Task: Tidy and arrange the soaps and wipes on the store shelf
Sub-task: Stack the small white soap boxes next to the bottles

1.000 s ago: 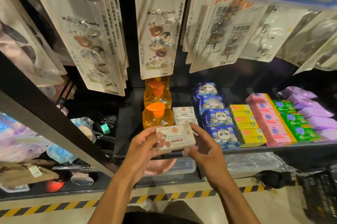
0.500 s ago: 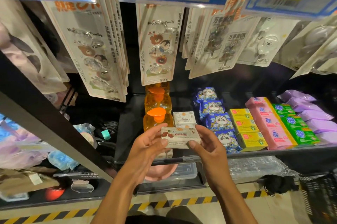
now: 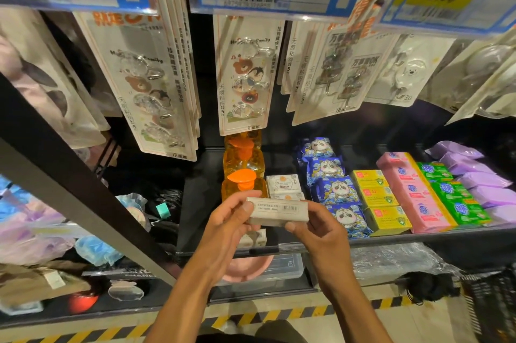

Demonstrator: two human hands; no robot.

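Cream cardboard fills the left hand's grip. That forearm rises from the lower middle, its thumb lies across the near left end of a small rectangular soap box, and its fingers curl round the far side. The box hangs level, barcode face up, above the front edge of the black metal shelf, touching nothing but the hands. The right hand comes up from the lower right and clasps the other end, thumb tip pressed under the near corner, fingers bent behind.

Just beyond the left fingers stand two orange plastic pump bottles. Beyond the held box, between both sets of fingers, lie white matching soap boxes. Just past the right fingers runs a row of blue panda-printed wipe packs, then yellow boxes, pink wrapped bars, green bars and purple packs, farthest from them.
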